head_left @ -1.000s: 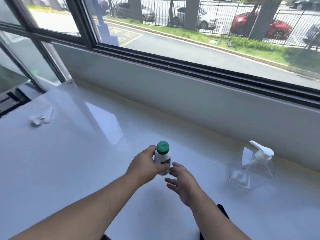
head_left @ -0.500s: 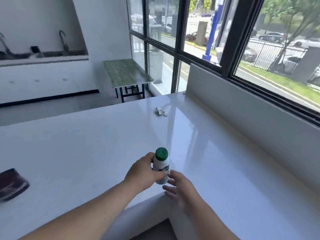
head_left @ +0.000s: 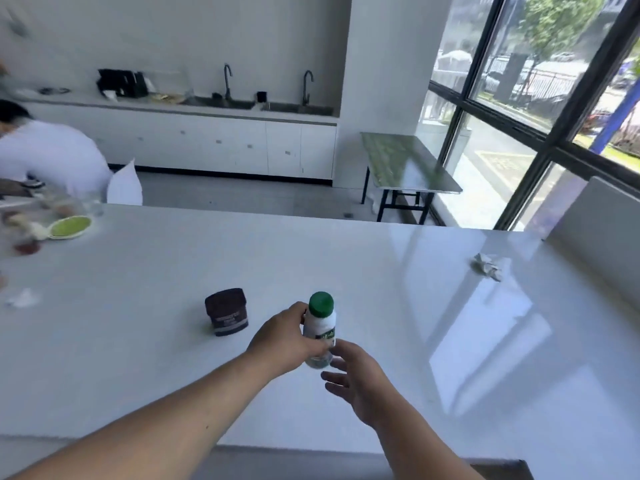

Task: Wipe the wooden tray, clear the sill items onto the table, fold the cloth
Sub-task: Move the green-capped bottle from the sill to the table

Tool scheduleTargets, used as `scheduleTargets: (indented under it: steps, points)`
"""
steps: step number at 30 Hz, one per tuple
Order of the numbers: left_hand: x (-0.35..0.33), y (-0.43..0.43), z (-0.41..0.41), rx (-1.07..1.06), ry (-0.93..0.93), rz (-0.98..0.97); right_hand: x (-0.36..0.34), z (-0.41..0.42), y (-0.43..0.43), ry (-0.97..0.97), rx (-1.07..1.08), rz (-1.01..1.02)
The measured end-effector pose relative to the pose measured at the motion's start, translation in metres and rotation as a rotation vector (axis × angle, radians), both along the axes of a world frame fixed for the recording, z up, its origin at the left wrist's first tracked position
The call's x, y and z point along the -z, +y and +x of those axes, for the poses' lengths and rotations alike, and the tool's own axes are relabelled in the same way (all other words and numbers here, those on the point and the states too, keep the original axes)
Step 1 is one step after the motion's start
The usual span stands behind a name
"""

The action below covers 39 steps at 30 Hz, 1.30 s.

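A big white counter [head_left: 381, 278] fills the middle and bottom of the frame. Behind it, across the top, you can see a long white kitchen bench [head_left: 194, 109] with two sinks and two dark taps. Tall windows [head_left: 540, 84] with black frames fill the upper right. A green folding table [head_left: 405, 161] stands under them on the floor. At the far left a person in a white top [head_left: 48, 157] bends over some blurry dishes, next to a green plate [head_left: 71, 226].

Your left hand [head_left: 287, 337] is low in the middle of the frame. Its fingers are wrapped around a small white bottle [head_left: 320, 329] with a green cap, and they hold it upright over the counter. Your right hand [head_left: 356, 379] is just below and to the right of the bottle. Its fingers are spread wide and hold nothing. They are very close to the bottom of the bottle, but you cannot tell if they touch it.

A dark brown tub [head_left: 227, 317] sits on the counter just left of your left hand. A crumpled bit of paper [head_left: 488, 266] lies well off to the right. Another small white scrap [head_left: 22, 298] lies at the far left.
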State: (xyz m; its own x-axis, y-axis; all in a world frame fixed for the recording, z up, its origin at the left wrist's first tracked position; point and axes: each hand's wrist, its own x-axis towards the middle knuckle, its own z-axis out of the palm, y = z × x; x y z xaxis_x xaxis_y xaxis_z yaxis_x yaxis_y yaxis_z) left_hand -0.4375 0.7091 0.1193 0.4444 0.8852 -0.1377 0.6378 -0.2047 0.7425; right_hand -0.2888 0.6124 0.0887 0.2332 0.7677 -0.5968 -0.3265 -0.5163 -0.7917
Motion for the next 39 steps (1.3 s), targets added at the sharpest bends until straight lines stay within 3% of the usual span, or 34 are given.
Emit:
scheduleTargets:
  steps: [9,19,30,32,35,39]
  points:
    - [0.032,0.074,-0.047,-0.150,0.000,-0.108,0.025,-0.034,0.103,-0.001,-0.144,-0.045]
    - [0.069,0.192,-0.006,-0.203,0.081,-0.181,0.072,0.012,0.233,-0.003,-0.203,-0.083]
    - [0.119,0.230,0.028,-0.130,0.171,-0.364,0.116,0.041,0.257,-0.123,-0.319,-0.286]
    - [0.105,0.233,0.023,-0.096,0.169,-0.372,0.106,0.045,0.258,-0.232,-0.307,-0.241]
    - [0.071,0.240,0.014,-0.075,0.160,-0.290,0.073,0.056,0.260,-0.611,-0.281,-0.078]
    - [0.016,0.246,0.006,-0.006,0.278,0.040,0.016,0.076,0.247,-1.105,-0.252,0.099]
